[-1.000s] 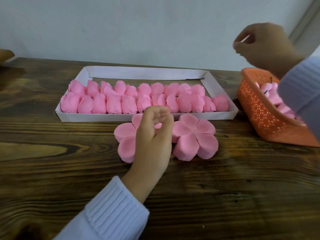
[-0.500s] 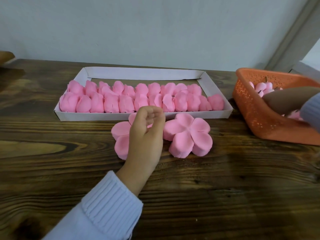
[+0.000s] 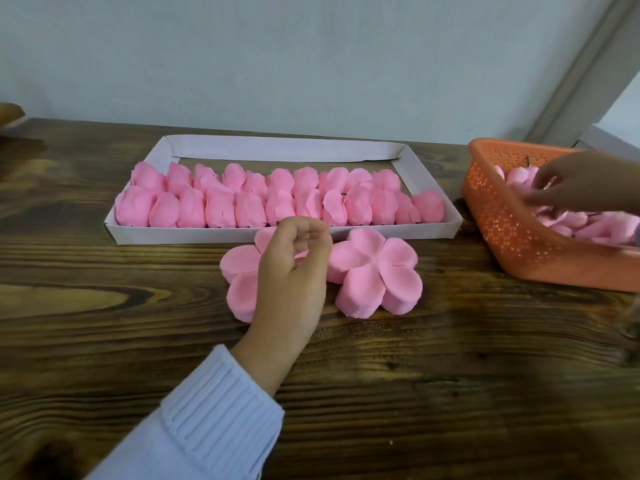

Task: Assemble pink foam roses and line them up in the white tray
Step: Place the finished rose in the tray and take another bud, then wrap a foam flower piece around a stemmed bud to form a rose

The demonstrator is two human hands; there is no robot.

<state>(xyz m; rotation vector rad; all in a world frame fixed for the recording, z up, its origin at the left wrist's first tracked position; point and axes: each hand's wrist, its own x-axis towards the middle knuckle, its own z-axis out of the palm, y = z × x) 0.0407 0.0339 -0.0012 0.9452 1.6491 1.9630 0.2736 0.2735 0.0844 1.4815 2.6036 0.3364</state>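
White tray [image 3: 424,174], far side of counter [image 3: 104,341]: two rows of finished roses [image 3: 221,211], packed to save room. Just in front, petal stacks [image 3: 375,271] kept within reach. Left hand [image 3: 291,271] over these, fingers pinched together, contents not discernible. Right hand [image 3: 575,185] in orange basket [image 3: 502,223] right of tray, fingers apart, prob. selecting a core.

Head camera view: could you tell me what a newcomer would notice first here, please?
The white tray at the back of the wooden table, lined with pink foam roses. Before it lie two flat pink petal stacks, the left hand over one. At right, the right hand reaches into an orange basket.
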